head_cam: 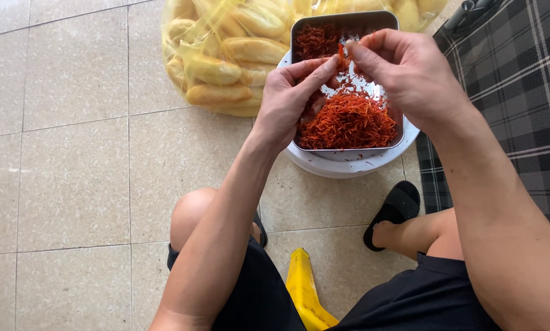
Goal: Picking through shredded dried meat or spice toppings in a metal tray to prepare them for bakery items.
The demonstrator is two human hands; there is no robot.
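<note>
Head view: the left hand (293,98) and right hand (403,67) meet over a square metal tray (299,27), each pinching 1 shared clump of red shreds (348,119) between thumb and fingertips. A loose heap fills the near half of the tray (the far half is thinner), so much appears already pulled apart. Behind sits a clear yellow-tinted bag of bread rolls (216,55), unlabelled.

Home food prep: tiled floor (72,153), bread bag (226,55)
</note>
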